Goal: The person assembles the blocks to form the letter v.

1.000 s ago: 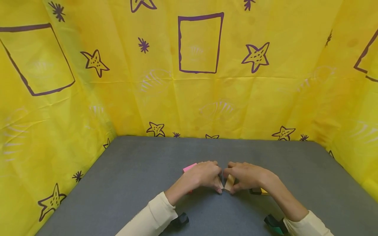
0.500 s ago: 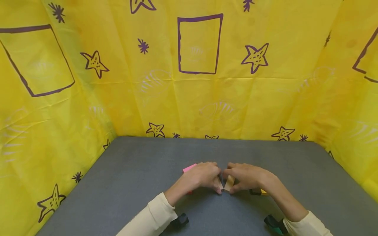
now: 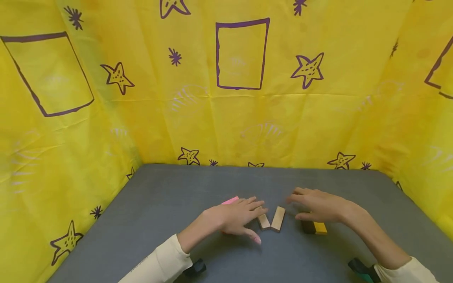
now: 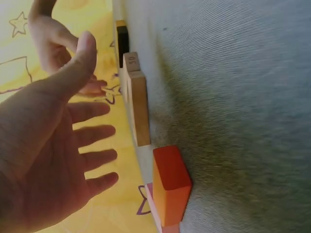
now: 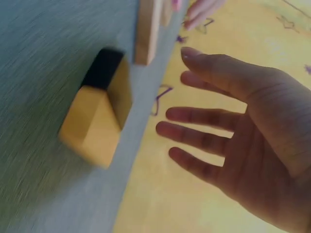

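Observation:
Two light wooden blocks lie on the grey table in a V, near ends together: the left block and the right block. My left hand, fingers spread, hovers beside the left block and overlaps its far end in the head view. Its palm shows bare in the left wrist view. My right hand is raised to the right of the V, fingers loosely extended and holding nothing. Below it sit a black block and a yellow block, side by side.
A pink block pokes out behind my left hand. An orange-red block stands by it in the left wrist view. The grey table ends at a yellow patterned curtain at the back and sides.
Both hands have let go of the wooden blocks and drawn apart, left hand to the left, right hand to the right. The blocks' V and the yellow block now show more fully.

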`<state>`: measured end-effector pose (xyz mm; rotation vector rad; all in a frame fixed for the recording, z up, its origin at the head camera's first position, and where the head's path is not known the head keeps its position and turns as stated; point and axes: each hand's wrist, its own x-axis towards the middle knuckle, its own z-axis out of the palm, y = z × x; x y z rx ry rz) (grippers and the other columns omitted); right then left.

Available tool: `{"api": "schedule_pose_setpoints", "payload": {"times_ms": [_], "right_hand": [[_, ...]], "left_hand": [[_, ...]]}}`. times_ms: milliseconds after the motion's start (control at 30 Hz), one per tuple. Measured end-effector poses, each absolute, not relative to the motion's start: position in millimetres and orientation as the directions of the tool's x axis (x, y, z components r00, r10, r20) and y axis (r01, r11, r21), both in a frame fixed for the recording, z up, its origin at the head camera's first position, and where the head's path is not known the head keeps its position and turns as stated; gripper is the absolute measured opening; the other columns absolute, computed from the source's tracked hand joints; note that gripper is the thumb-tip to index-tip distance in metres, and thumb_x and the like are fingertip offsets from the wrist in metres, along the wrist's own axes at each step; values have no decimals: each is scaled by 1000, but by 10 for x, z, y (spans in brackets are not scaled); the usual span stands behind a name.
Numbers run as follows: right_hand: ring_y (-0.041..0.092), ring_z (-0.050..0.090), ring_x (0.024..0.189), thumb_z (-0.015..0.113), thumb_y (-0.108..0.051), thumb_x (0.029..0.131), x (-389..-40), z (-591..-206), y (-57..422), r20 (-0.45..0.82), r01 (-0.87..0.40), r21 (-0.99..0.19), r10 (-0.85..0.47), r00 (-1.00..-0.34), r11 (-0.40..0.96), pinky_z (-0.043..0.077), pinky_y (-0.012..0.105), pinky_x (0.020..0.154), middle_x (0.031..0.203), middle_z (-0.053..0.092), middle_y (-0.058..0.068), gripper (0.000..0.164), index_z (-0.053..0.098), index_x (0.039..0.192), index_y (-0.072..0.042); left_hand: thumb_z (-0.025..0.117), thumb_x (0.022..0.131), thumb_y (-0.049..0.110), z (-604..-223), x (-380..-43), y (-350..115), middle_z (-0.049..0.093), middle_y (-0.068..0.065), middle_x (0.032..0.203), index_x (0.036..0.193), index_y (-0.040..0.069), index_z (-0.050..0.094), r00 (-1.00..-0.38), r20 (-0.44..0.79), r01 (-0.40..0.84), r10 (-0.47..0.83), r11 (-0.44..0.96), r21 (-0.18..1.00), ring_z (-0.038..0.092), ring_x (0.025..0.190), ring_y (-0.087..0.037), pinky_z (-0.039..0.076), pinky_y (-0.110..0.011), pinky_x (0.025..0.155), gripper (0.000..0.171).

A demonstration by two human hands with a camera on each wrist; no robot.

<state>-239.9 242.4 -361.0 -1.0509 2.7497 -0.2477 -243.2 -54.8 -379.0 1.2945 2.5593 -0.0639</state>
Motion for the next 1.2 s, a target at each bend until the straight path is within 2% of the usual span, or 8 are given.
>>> {"api": "schedule_pose_setpoints", "payload": {"times_ms": [167, 400, 533, 833, 1200], "right_hand": [[25, 68, 107, 72, -31, 99, -2357, -3632, 2588, -101, -630, -221, -660, -744, 744, 58, 45, 88, 131, 63, 7, 43, 64, 138, -15], [25, 69, 104, 74, -30, 97, -2313, -3659, 2671, -64, -659, -193, -679, -731, 727, 59, 43, 85, 129, 64, 7, 39, 66, 132, -15], [24, 69, 103, 74, -31, 97, -2299, -3681, 2702, -68, -662, -189, -682, -728, 726, 59, 42, 84, 127, 65, 5, 38, 67, 131, -16], [21, 68, 102, 74, -32, 97, -2287, -3699, 2740, -56, -671, -181, -689, -723, 719, 59, 41, 83, 124, 65, 1, 36, 68, 129, -19], [20, 68, 103, 74, -33, 96, -2273, -3688, 2733, -46, -688, -137, -698, -714, 713, 57, 45, 83, 122, 66, -1, 34, 68, 128, -20]], "left_hand": [[61, 95, 68, -3831, -2361, -624, 12, -2, 179, 167, 22, 26, -496, -286, 822, 820, 549, 149, 8, 167, -27, 14, -50, 134, 93], [59, 95, 70, -3907, -2329, -673, 5, 1, 179, 169, 25, 19, -458, -338, 839, 822, 526, 140, 3, 167, -16, 12, -53, 134, 95], [59, 95, 71, -3937, -2321, -676, 5, 5, 179, 169, 27, 17, -452, -346, 841, 822, 522, 143, 5, 166, -12, 13, -53, 134, 96], [61, 94, 70, -3936, -2291, -638, 8, 3, 179, 169, 23, 19, -444, -340, 842, 829, 515, 159, 8, 166, -14, 13, -51, 134, 97], [67, 89, 72, -3882, -2290, -571, 13, 0, 178, 168, 22, 24, -458, -371, 851, 808, 519, 78, 13, 166, -16, 12, -48, 135, 103]]}}
